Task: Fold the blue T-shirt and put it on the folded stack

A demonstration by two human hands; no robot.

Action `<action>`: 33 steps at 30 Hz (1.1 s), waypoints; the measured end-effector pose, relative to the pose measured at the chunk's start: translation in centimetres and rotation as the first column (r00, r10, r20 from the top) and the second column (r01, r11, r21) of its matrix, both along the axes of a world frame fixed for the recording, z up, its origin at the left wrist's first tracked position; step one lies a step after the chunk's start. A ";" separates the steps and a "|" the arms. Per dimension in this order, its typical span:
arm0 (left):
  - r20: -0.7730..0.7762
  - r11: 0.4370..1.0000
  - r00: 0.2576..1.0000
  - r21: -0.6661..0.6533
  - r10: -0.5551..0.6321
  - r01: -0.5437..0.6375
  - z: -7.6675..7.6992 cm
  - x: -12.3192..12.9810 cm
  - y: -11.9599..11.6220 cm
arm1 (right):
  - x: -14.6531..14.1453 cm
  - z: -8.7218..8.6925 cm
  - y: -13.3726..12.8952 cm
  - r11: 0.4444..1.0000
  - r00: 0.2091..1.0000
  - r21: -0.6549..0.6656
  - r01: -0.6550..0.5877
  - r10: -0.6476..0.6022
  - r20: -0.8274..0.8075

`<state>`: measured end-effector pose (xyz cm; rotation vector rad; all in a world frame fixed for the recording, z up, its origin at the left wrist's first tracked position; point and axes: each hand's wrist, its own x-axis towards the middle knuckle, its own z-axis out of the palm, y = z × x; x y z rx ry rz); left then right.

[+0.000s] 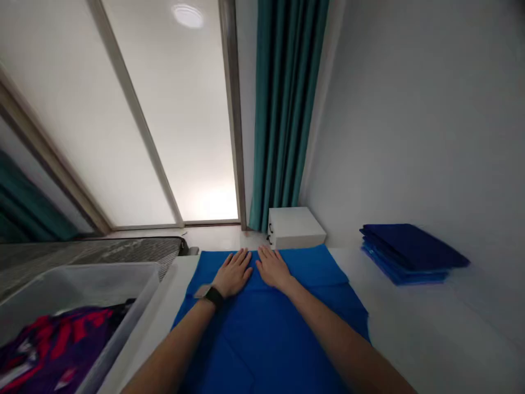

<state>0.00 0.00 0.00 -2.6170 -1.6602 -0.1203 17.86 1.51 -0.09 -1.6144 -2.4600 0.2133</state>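
Observation:
A blue cloth (266,334) lies spread over the white table (414,339), with a band along its far part that looks like a folded-over layer. Near its far edge my left hand (233,273) rests flat, fingers spread, a dark watch on the wrist. Just to the right, my right hand (273,268) also lies flat on the cloth, fingers stretched out. The two hands are close but apart, and neither grips anything. A small pale object (201,291) shows beside the left wrist; what it is cannot be made out.
A stack of folded blue cloths (410,254) sits at the table's right. On the left stands a translucent bin (102,279) holding purple and red fabric (61,345). Beyond the table are a white cabinet (296,227), a teal curtain (287,109) and frosted door panels (176,109).

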 end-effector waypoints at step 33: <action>-0.066 0.900 0.906 -0.099 0.419 -0.424 1.2 -7.4 -2.6 | 17.4 -2.9 0.6 0.934 0.911 0.000 0.356 -0.347 0.223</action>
